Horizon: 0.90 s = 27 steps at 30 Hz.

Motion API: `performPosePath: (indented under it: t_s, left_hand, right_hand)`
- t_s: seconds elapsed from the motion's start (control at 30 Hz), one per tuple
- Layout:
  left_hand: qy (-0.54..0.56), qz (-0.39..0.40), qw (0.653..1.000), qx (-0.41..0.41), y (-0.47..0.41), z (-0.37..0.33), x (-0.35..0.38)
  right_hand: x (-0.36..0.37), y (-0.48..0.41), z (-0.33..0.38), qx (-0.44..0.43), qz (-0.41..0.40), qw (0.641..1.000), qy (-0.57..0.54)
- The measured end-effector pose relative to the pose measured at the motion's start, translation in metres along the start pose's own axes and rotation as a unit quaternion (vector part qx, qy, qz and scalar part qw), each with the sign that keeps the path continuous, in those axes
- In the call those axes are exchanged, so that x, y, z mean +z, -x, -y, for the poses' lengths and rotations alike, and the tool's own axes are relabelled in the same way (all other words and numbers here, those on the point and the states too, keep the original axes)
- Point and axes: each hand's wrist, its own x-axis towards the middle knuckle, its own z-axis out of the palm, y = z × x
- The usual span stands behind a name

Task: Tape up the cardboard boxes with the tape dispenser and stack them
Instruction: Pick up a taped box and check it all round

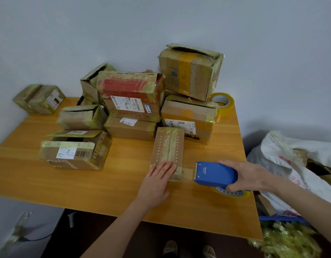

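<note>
Your left hand [157,181] lies flat, fingers straight, on the near end of the narrow cardboard box [168,146] at lower centre of the wooden table [86,183]. Your right hand [248,175] grips the blue tape dispenser [215,174] just right of that end, and a strip of tape [188,173] joins them. Other boxes [131,97] crowd the table's far side.

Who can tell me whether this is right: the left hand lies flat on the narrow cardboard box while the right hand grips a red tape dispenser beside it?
Not quite: the head view shows the tape dispenser is blue, not red. The left hand does lie flat on the narrow cardboard box while the right hand grips the dispenser beside it.
</note>
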Motion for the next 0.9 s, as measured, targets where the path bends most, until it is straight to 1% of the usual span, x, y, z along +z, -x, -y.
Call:
performPosePath:
  t_s: [0.07, 0.13, 0.3, 0.43, 0.5, 0.57, 0.6, 0.63, 0.67, 0.7, 0.73, 0.77, 0.8, 0.83, 0.9]
  left_hand:
    - [0.002, -0.002, 1.0, 0.002, 0.0, 0.0, 0.001]
    - [0.0, 0.004, 1.0, 0.009, -0.001, 0.0, 0.002]
    - [0.005, -0.003, 1.0, 0.01, -0.001, -0.001, 0.003]
    - [-0.012, -0.004, 1.0, 0.006, 0.0, -0.002, -0.002]
    - [-0.008, 0.002, 1.0, 0.003, 0.001, -0.002, -0.002]
    - [-0.01, 0.006, 1.0, 0.004, 0.002, -0.002, -0.002]
    - [-0.012, 0.007, 1.0, 0.005, 0.002, -0.001, -0.002]
    - [-0.013, 0.006, 1.0, 0.007, 0.002, -0.001, -0.003]
    - [-0.011, 0.004, 1.0, 0.007, 0.002, -0.001, -0.002]
    - [-0.01, 0.004, 1.0, 0.007, 0.002, -0.001, -0.002]
    - [-0.008, 0.004, 1.0, 0.008, 0.001, -0.002, -0.001]
    - [-0.006, 0.006, 1.0, 0.009, 0.001, -0.002, -0.001]
    - [-0.005, 0.008, 1.0, 0.011, 0.0, -0.002, -0.001]
    - [-0.005, 0.012, 1.0, 0.012, 0.0, -0.001, -0.001]
    - [-0.005, 0.019, 1.0, 0.014, 0.0, 0.0, -0.001]
  right_hand:
    - [0.002, -0.006, 0.01, -0.003, -0.005, 0.998, 0.064]
    - [0.005, -0.017, 0.025, -0.01, 0.001, 0.995, 0.1]
    - [0.003, -0.04, 0.047, 0.002, 0.046, 0.992, 0.115]
    - [-0.008, -0.047, 0.057, 0.02, 0.071, 0.991, 0.112]
    - [-0.013, -0.048, 0.06, 0.042, 0.06, 0.991, 0.111]
    - [-0.02, -0.047, 0.057, 0.06, 0.033, 0.989, 0.128]
    - [-0.022, -0.047, 0.051, 0.068, 0.017, 0.991, 0.113]
    - [-0.024, -0.046, 0.045, 0.076, 0.006, 0.995, 0.07]
    - [-0.027, -0.045, 0.04, 0.078, -0.009, 0.997, 0.0]
    - [-0.026, -0.045, 0.034, 0.081, -0.026, 0.993, -0.084]
    - [-0.022, -0.044, 0.031, 0.081, -0.048, 0.98, -0.177]
    - [-0.016, -0.045, 0.03, 0.088, -0.071, 0.958, -0.265]
    - [-0.008, -0.045, 0.032, 0.099, -0.092, 0.926, -0.352]
    - [0.002, -0.046, 0.033, 0.129, -0.105, 0.89, -0.425]
    - [0.023, -0.052, 0.033, 0.19, -0.098, 0.821, -0.529]
